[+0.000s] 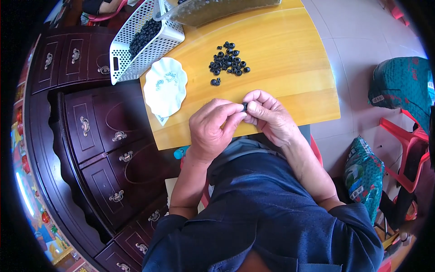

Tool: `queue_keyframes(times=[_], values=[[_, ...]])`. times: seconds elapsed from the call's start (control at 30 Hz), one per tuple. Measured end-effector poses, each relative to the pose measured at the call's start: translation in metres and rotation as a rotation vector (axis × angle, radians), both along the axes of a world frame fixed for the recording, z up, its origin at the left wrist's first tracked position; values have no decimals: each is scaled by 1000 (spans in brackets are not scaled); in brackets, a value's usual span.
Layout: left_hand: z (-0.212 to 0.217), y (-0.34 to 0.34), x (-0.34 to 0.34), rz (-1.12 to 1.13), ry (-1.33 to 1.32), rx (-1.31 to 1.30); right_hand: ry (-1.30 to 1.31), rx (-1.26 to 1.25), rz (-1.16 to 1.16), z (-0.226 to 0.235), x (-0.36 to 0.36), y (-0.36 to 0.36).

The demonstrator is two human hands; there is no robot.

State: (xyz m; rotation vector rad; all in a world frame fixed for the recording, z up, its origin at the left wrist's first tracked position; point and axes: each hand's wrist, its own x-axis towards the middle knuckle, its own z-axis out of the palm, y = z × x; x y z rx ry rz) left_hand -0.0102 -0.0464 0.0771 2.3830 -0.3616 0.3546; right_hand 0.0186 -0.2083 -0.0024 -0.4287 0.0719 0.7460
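Note:
Over the front edge of the yellow wooden table (pixel 290 93) my two hands meet. Between their fingertips is a small round black part (pixel 245 106), mostly covered by the fingers. My left hand (pixel 212 124) pinches it from the left with thumb and forefinger. My right hand (pixel 272 117) grips it from the other side, thumb on top. Just beyond lies a loose pile of small black ring-like parts (pixel 225 62), several with a hole in the middle. Two or three more black parts (pixel 215 82) sit apart from the pile, nearer to me.
A white scalloped dish (pixel 170 97) stands at the table's left edge. Behind it a white perforated basket (pixel 140 63) holds many black parts, next to a clear tub (pixel 217 13). Dark wooden drawers (pixel 99 127) flank the left; green bags (pixel 401 84) and a red stool (pixel 403 145) stand right.

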Motion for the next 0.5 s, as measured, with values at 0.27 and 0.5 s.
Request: queue_keyframes(times=[0.27,0.5], values=[[-3,-3,-2,93,110,-187,-6,-14,-2,0,0,0],[1,-4,0,66,75,-122,2,-27,-5,1,0,0]])
